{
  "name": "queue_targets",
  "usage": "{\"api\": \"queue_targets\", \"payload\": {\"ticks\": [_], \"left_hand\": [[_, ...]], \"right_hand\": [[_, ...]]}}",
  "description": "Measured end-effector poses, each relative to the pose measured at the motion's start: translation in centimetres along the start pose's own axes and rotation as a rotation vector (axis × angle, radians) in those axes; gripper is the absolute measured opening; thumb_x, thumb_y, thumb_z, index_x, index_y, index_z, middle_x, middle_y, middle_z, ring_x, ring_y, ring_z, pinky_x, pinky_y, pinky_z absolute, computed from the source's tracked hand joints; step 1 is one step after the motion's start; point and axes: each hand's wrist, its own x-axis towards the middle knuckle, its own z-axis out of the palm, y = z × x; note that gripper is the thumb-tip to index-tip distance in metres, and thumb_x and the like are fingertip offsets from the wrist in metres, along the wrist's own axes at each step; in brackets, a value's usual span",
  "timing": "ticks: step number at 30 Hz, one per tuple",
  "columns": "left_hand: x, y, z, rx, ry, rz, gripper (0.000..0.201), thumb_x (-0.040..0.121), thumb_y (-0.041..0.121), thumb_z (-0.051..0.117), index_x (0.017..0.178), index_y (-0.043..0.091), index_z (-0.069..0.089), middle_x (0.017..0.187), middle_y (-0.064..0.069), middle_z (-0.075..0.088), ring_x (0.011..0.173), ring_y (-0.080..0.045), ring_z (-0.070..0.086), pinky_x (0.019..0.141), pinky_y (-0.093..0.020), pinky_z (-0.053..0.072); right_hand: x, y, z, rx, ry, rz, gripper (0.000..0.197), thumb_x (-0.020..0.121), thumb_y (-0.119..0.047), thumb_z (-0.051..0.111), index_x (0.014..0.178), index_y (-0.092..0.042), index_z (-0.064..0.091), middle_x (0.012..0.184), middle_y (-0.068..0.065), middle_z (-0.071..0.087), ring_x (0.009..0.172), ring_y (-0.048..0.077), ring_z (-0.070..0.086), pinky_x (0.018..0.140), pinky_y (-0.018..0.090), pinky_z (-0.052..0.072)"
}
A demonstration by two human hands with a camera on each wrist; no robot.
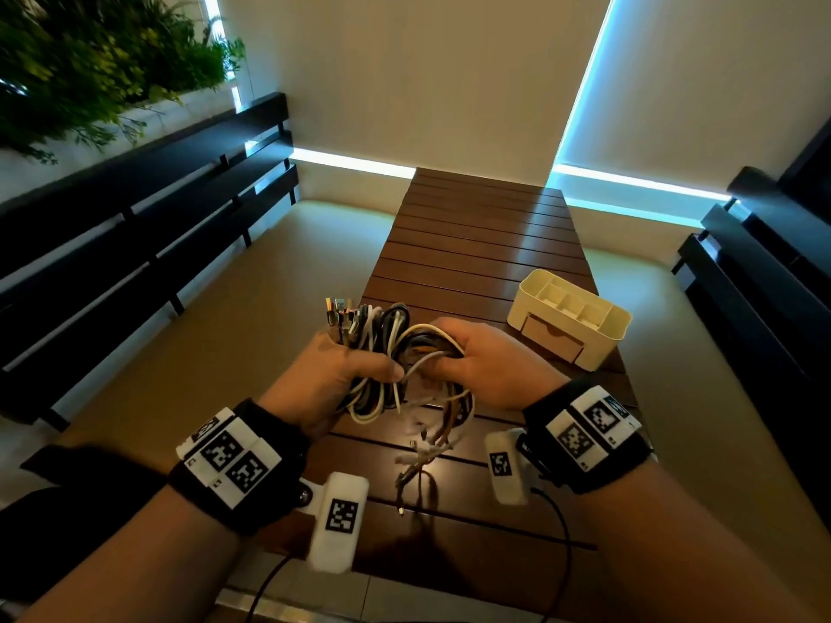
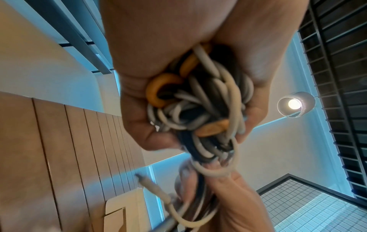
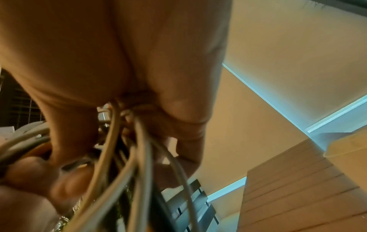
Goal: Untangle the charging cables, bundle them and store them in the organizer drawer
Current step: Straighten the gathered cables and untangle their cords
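Dark brown slatted wooden table (image 1: 476, 245) is carrying a cream plastic desk organizer (image 1: 570, 317) with a tan drawer (image 1: 552, 338), which is sitting closed, at its right edge. Above the near end, the left hand (image 1: 335, 375) is clenching a tangled bundle of white, black and orange charging cables (image 1: 395, 353), plug ends sticking up. The right hand (image 1: 488, 366) is gripping the same bundle from the right, fingers curled round its loops. Loose cable ends are hanging toward the tabletop.

A balcony or patio: slatted table (image 1: 481, 245), benches (image 1: 148, 209), greenery (image 1: 90, 69)
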Motion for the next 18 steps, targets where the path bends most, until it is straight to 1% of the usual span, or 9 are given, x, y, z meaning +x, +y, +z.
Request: {"api": "queue_targets", "payload": {"ticks": [2, 4, 8, 9, 10, 12, 14, 17, 18], "left_hand": [[-0.1, 0.0, 0.1, -0.001, -0.003, 0.002, 0.030, 0.062, -0.004, 0.070, 0.091, 0.002, 0.071, 0.081, -0.020, 0.070, 0.067, -0.030, 0.069, 0.062, -0.037, 0.056], [-0.2, 0.1, 0.2, -0.014, -0.006, 0.006, 0.032, 0.061, -0.003, 0.070, 0.093, 0.003, 0.071, 0.081, -0.019, 0.071, 0.067, -0.029, 0.069, 0.062, -0.037, 0.057], [-0.2, 0.5, 0.1, -0.061, 0.005, -0.001, 0.042, 0.061, -0.003, 0.070, 0.103, -0.002, 0.069, 0.090, -0.025, 0.069, 0.070, -0.032, 0.068, 0.064, -0.040, 0.059], [-0.2, 0.6, 0.1, -0.082, 0.011, -0.001, 0.041, 0.061, -0.003, 0.070, 0.102, -0.002, 0.070, 0.089, -0.026, 0.067, 0.069, -0.032, 0.067, 0.063, -0.041, 0.059], [-0.2, 0.7, 0.0, -0.100, 0.016, 0.002, 0.039, 0.061, -0.003, 0.070, 0.100, -0.002, 0.070, 0.089, -0.026, 0.067, 0.068, -0.032, 0.067, 0.063, -0.041, 0.059], [-0.3, 0.9, 0.2, -0.126, 0.008, 0.007, 0.036, 0.062, -0.003, 0.069, 0.097, -0.001, 0.071, 0.086, -0.025, 0.066, 0.067, -0.032, 0.066, 0.064, -0.042, 0.059], [-0.4, 0.8, 0.6, -0.142, -0.005, 0.003, 0.034, 0.063, -0.003, 0.068, 0.095, 0.003, 0.074, 0.083, -0.022, 0.068, 0.065, -0.032, 0.066, 0.067, -0.043, 0.059], [-0.7, 0.4, 1.0, -0.124, 0.003, -0.014, 0.032, 0.063, -0.001, 0.070, 0.094, 0.005, 0.075, 0.088, -0.028, 0.064, 0.068, -0.034, 0.063, 0.080, -0.052, 0.052], [-0.9, 0.3, 1.1, -0.108, 0.008, -0.016, 0.031, 0.063, 0.000, 0.071, 0.092, 0.007, 0.076, 0.090, -0.030, 0.064, 0.069, -0.035, 0.063, 0.080, -0.051, 0.053]], "right_hand": [[-0.2, 0.2, 0.3, 0.011, 0.000, -0.012, 0.009, 0.097, -0.031, 0.061, 0.104, -0.027, 0.061, 0.084, -0.006, 0.068, 0.072, 0.001, 0.063, 0.078, 0.033, 0.057], [-0.4, 0.5, 0.3, 0.081, 0.015, -0.026, 0.009, 0.096, -0.028, 0.061, 0.104, -0.024, 0.062, 0.083, -0.005, 0.066, 0.071, 0.003, 0.060, 0.076, 0.034, 0.055], [-1.2, 1.0, 0.3, 0.608, -0.052, 0.012, 0.016, 0.093, -0.021, 0.062, 0.109, -0.020, 0.062, 0.076, -0.006, 0.062, 0.066, 0.010, 0.056, 0.065, 0.024, 0.051], [-1.4, 1.1, 0.3, 0.652, -0.040, 0.010, 0.015, 0.093, -0.023, 0.060, 0.107, -0.019, 0.062, 0.074, -0.006, 0.060, 0.066, 0.010, 0.055, 0.064, 0.024, 0.050], [-1.5, 1.1, 0.3, 0.621, -0.013, 0.011, 0.012, 0.097, -0.027, 0.057, 0.104, -0.019, 0.063, 0.073, -0.006, 0.059, 0.065, 0.011, 0.055, 0.064, 0.026, 0.051], [-1.7, 1.1, 0.6, 0.476, 0.043, 0.008, 0.023, 0.103, -0.033, 0.049, 0.096, -0.016, 0.063, 0.068, -0.009, 0.057, 0.062, 0.010, 0.055, 0.064, 0.030, 0.052], [-1.7, 0.8, 0.9, 0.462, 0.074, 0.028, 0.028, 0.104, -0.035, 0.045, 0.096, -0.015, 0.064, 0.062, -0.011, 0.051, 0.056, 0.009, 0.050, 0.060, 0.030, 0.052], [-1.6, 0.5, 1.7, 0.530, 0.148, 0.034, 0.027, 0.105, -0.032, 0.045, 0.096, -0.016, 0.065, 0.056, -0.013, 0.046, 0.052, 0.006, 0.041, 0.053, 0.026, 0.041], [-1.6, 0.4, 2.0, 0.565, 0.175, 0.039, 0.026, 0.105, -0.030, 0.045, 0.094, -0.015, 0.064, 0.056, -0.013, 0.045, 0.051, 0.006, 0.039, 0.052, 0.025, 0.037]]}}
